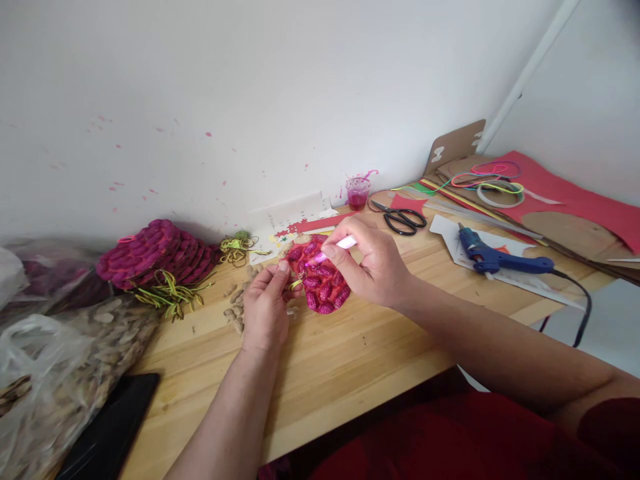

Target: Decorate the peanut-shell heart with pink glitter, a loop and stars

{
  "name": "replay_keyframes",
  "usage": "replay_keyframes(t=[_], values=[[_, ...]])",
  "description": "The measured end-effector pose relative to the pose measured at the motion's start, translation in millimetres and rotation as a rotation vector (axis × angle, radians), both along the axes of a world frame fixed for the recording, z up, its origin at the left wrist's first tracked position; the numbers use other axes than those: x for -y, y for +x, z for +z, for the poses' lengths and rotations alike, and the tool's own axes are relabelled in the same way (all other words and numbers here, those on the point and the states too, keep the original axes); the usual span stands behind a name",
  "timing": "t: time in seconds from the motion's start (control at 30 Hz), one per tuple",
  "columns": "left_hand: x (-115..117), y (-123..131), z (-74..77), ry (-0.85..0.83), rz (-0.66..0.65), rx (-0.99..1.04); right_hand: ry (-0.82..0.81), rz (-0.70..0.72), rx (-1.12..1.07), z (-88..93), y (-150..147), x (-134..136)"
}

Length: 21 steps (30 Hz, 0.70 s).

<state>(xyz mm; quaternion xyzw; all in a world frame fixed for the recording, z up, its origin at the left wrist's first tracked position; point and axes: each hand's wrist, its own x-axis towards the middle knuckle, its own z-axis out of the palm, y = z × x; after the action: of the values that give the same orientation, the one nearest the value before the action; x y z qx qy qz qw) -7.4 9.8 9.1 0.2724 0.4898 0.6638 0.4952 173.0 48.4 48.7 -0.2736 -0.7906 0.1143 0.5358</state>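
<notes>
On table, right hand (pixel 367 263) pinching brush (pixel 334 249)

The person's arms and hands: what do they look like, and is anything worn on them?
Both forearms are bare, without sleeves, gloves, watch or visible rings. The left hand and right hand are uncovered. Dark red clothing shows at the bottom of the view.

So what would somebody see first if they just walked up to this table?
Probably the bright pink shell piece in the middle of the table, with the left hand pinching its edge and the right hand holding a small brush over it. Next, the blue glue gun lying to the right and the pink shell pile against the wall on the left.
</notes>
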Motion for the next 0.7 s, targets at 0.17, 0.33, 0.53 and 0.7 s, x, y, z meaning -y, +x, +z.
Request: replay_keyframes(t=[0.17,0.33,0.53,0.7], values=[[-0.6,-0.2,-1.9,0.008,-0.001,0.001,-0.003,0.032,0.006,0.9,0.3,0.7],[-0.9,-0.7,-2.1,0.016,-0.006,0.006,-0.020,0.010,-0.001,2.3,0.3,1.5],[-0.9,-1.6,-2.5,0.029,-0.005,0.029,0.005,0.026,0.004,0.1,-0.8,1.9],[-1.0,-1.2,-2.8,0.041,-0.006,0.010,0.004,-0.015,0.009,-0.7,-1.6,2.3]])
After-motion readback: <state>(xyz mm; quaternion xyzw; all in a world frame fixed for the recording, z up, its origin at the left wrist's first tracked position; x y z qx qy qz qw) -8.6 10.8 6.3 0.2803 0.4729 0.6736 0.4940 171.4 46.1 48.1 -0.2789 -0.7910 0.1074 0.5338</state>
